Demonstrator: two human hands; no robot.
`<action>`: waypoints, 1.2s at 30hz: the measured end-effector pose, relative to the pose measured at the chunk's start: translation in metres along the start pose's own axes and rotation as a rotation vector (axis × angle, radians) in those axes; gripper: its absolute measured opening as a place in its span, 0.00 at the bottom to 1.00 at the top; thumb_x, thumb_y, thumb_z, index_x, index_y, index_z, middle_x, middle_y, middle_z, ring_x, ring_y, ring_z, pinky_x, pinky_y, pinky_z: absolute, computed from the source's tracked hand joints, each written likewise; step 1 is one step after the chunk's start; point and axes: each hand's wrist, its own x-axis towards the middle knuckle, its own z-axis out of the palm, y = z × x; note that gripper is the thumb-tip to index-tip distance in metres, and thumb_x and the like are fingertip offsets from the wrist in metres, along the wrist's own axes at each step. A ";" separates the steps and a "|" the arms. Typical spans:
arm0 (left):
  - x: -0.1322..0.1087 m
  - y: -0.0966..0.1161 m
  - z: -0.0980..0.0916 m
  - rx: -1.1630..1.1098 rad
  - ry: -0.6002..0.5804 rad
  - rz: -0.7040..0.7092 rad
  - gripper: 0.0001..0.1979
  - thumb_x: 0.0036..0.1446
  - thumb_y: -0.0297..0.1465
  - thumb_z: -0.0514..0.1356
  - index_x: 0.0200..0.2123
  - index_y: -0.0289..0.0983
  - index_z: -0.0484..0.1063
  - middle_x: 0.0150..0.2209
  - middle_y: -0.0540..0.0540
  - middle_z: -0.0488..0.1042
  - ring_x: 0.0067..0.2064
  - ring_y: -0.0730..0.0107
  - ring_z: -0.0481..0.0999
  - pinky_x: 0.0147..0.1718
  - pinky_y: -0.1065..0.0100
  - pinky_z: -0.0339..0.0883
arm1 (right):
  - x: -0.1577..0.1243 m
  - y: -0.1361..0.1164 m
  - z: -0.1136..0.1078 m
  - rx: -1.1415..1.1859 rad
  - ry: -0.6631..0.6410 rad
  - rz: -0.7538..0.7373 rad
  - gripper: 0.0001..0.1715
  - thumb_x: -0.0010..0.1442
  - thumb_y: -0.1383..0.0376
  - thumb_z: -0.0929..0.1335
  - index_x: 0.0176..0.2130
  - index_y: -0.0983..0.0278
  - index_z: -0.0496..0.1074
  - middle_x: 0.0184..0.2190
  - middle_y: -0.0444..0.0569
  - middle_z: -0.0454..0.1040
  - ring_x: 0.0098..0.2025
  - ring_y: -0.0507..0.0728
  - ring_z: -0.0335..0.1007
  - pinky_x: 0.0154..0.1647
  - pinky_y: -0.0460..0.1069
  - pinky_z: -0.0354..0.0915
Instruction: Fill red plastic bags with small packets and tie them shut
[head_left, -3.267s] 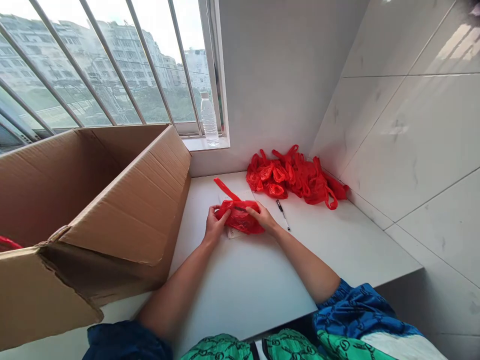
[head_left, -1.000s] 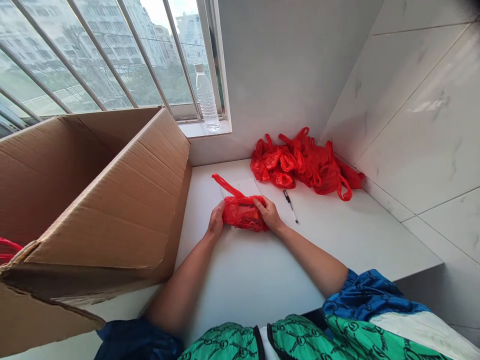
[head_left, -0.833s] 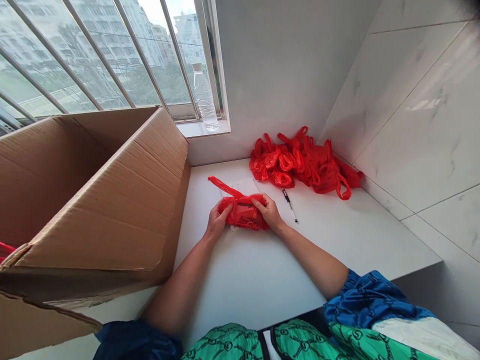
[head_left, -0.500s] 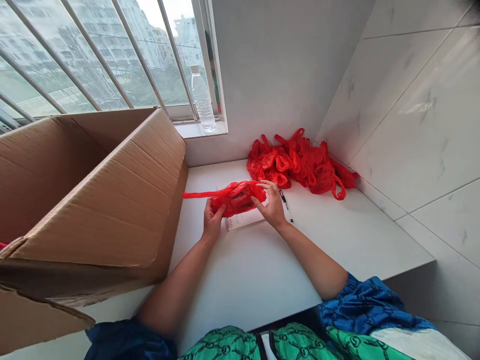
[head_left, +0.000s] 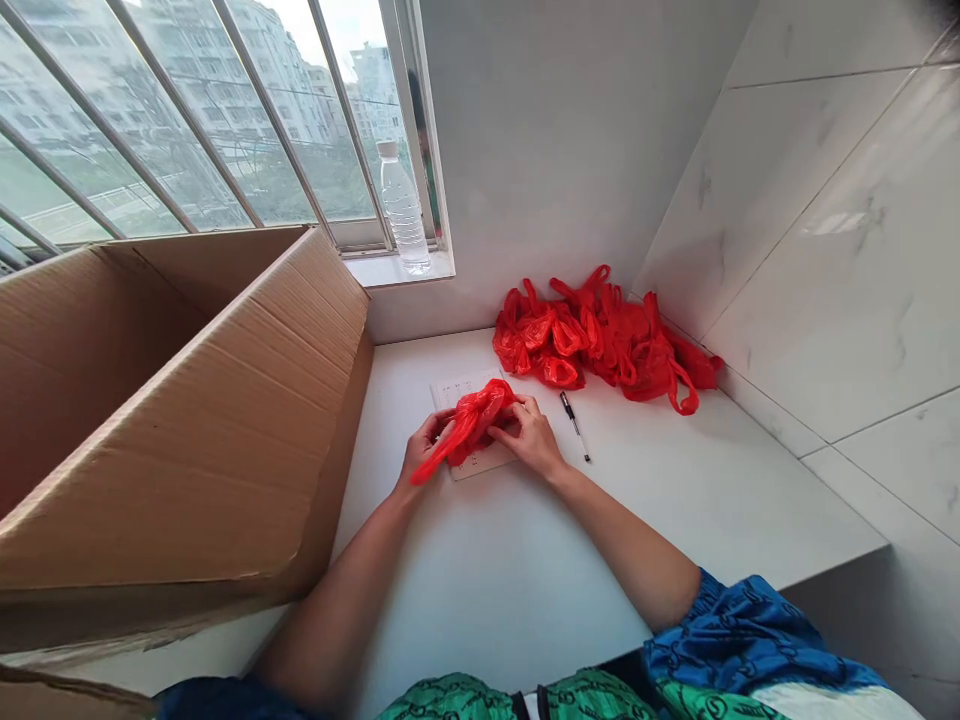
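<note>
Bag (head_left: 478, 418) gripped by fingers of left hand (head_left: 421, 448), right hand (head_left: 534, 438); partly hides paper (head_left: 487, 461). Box (head_left: 225, 430) nine o'clock, bottle (head_left: 405, 215) eleven, heap (head_left: 600, 340) two, pen (head_left: 575, 427) three.

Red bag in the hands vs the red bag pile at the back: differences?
Hold: the held red bag is between left hand and right hand; neither hand touches the pile of red bags.
Place: the held red bag hides part of the paper; the pile of red bags lies along the back of the table.
Size: the held red bag is smaller; the pile of red bags spreads wider.
Shared: red, shiny, crumpled.
</note>
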 end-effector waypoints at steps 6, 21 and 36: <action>-0.008 0.010 0.006 0.053 0.024 0.035 0.18 0.54 0.44 0.67 0.40 0.36 0.79 0.35 0.45 0.79 0.34 0.67 0.75 0.33 0.69 0.67 | 0.001 -0.001 -0.009 0.173 0.089 -0.077 0.08 0.62 0.58 0.70 0.34 0.59 0.76 0.54 0.53 0.65 0.60 0.61 0.65 0.60 0.56 0.63; -0.008 0.011 0.003 -0.007 -0.018 0.039 0.17 0.55 0.42 0.62 0.42 0.37 0.76 0.35 0.46 0.77 0.31 0.69 0.73 0.31 0.69 0.66 | 0.007 0.004 -0.042 -0.122 0.020 0.058 0.10 0.60 0.56 0.69 0.36 0.60 0.73 0.48 0.53 0.73 0.39 0.59 0.75 0.46 0.57 0.68; -0.007 0.006 0.003 0.319 -0.045 0.087 0.14 0.58 0.41 0.62 0.42 0.38 0.76 0.34 0.47 0.78 0.32 0.68 0.72 0.31 0.70 0.64 | 0.000 -0.017 -0.006 0.570 -0.143 0.156 0.19 0.57 0.51 0.71 0.41 0.61 0.69 0.26 0.41 0.70 0.26 0.53 0.67 0.27 0.48 0.64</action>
